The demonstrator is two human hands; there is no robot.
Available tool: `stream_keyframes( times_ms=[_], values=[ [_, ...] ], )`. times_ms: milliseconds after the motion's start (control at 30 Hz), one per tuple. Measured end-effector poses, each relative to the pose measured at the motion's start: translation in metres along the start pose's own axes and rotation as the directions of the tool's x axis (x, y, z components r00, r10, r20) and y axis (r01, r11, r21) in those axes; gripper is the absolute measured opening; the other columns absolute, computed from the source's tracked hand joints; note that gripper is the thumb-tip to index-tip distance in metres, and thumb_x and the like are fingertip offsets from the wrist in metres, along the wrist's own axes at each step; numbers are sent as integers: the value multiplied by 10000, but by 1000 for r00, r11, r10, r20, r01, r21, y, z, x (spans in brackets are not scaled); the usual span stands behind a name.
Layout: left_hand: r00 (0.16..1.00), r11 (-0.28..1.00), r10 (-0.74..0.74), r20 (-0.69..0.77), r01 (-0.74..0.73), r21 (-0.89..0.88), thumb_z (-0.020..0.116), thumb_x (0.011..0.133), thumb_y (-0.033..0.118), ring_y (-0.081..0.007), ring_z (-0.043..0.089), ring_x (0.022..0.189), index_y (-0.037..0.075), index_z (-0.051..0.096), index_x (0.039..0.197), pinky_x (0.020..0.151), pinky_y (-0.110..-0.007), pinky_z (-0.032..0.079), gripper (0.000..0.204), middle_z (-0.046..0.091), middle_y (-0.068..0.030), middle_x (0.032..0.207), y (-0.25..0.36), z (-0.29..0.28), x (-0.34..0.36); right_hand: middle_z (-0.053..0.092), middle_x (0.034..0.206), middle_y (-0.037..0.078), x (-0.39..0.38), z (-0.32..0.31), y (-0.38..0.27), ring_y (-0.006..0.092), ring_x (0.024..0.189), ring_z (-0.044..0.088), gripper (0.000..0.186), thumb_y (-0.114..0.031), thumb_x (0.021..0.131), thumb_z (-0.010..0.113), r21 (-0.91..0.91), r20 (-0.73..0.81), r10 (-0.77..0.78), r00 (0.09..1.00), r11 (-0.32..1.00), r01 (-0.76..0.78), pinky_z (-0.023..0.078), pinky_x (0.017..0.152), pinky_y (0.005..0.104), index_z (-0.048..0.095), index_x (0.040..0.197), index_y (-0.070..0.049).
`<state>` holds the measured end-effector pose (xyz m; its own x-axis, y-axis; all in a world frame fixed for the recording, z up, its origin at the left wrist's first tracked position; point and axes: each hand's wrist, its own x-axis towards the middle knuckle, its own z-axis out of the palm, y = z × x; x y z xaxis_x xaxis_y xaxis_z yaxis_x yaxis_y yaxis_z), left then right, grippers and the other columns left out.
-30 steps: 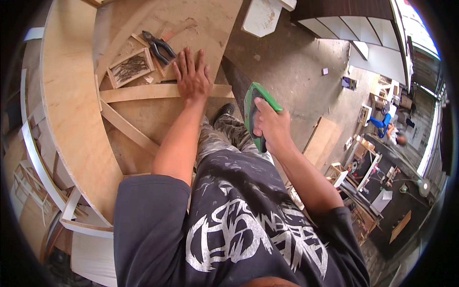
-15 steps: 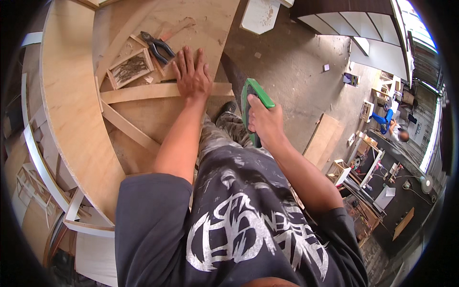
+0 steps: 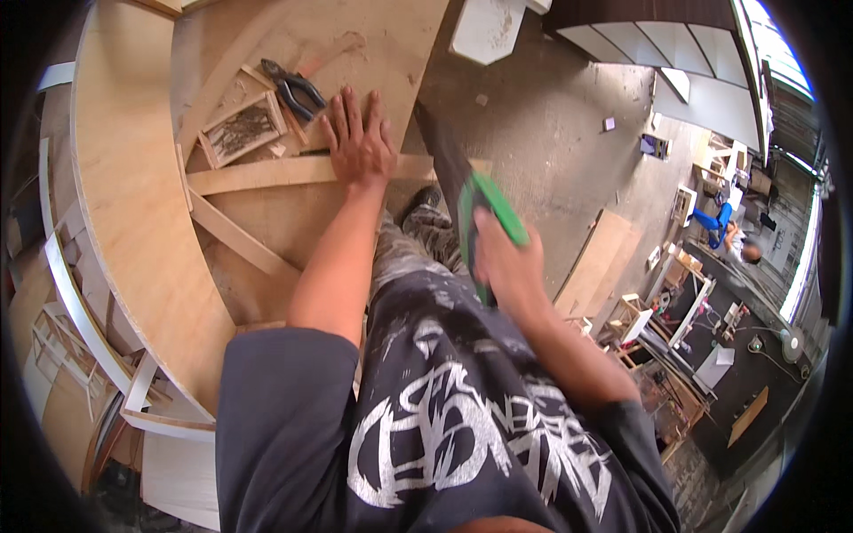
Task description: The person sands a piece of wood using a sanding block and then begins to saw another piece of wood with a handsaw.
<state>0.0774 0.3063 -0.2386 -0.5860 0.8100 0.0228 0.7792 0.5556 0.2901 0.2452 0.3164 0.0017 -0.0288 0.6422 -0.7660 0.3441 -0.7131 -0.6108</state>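
My left hand [image 3: 362, 147] lies flat with spread fingers on a narrow wooden strip [image 3: 258, 175] and the plywood panel [image 3: 391, 53] beyond it. My right hand [image 3: 510, 262] grips the green handle of a handsaw [image 3: 449, 160], slightly blurred. Its dark blade points away from me and crosses the strip near its right end, just past the panel's edge. A short piece of the strip shows on the blade's right side. How deep the blade sits in the wood I cannot tell. Dark-handled pliers [image 3: 295, 89] lie on the panel just beyond my left fingers.
Beside the pliers lie a small wooden frame [image 3: 244, 131] and wood scraps. A tall curved plywood side [image 3: 124, 178] stands at the left. On the floor at right is a loose board [image 3: 597, 266]. Farther off, another person [image 3: 733, 235] is near a cluttered workbench.
My right hand has drawn the handsaw back toward me and a little to the right, so more blade shows. My left hand has stayed in place on the strip.
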Motion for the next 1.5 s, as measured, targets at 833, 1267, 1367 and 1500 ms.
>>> stream_keyframes(
  times_ms=[833,1267,1367,1500],
  values=[
    [1000,999,15,10,-15,30,492,1022,373,-332,227,1543,253,465,1540,1255,-540,111,532,281,-135,1663,1,-1,1,498,581,-39,60,17,7,92,470,449,289,-239,968,632,-209,-65,19,998,977,-32,366,453,319,594,750,-52],
    [999,999,37,11,-37,-24,458,1037,354,-349,232,1537,212,463,1542,1246,-542,140,525,267,-138,1667,0,-4,1,540,602,-15,69,12,29,59,487,479,284,-224,983,650,-169,-99,-18,995,986,1,353,424,273,603,749,-72],
    [1000,1000,20,1,-20,-14,457,1036,355,-352,230,1537,210,461,1543,1246,-543,137,527,270,-145,1664,-1,-2,8,545,605,-17,28,6,8,61,490,486,278,-223,983,660,-52,-42,1,999,999,-4,370,437,265,606,754,-76],
    [1000,1000,25,-3,-25,-11,442,1045,346,-353,221,1540,221,453,1549,1248,-543,130,519,262,-147,1667,3,-2,1,516,590,-38,-54,-34,-6,59,480,480,263,-220,980,671,-78,-42,35,998,996,-38,372,435,259,594,779,-69]
  ],
)
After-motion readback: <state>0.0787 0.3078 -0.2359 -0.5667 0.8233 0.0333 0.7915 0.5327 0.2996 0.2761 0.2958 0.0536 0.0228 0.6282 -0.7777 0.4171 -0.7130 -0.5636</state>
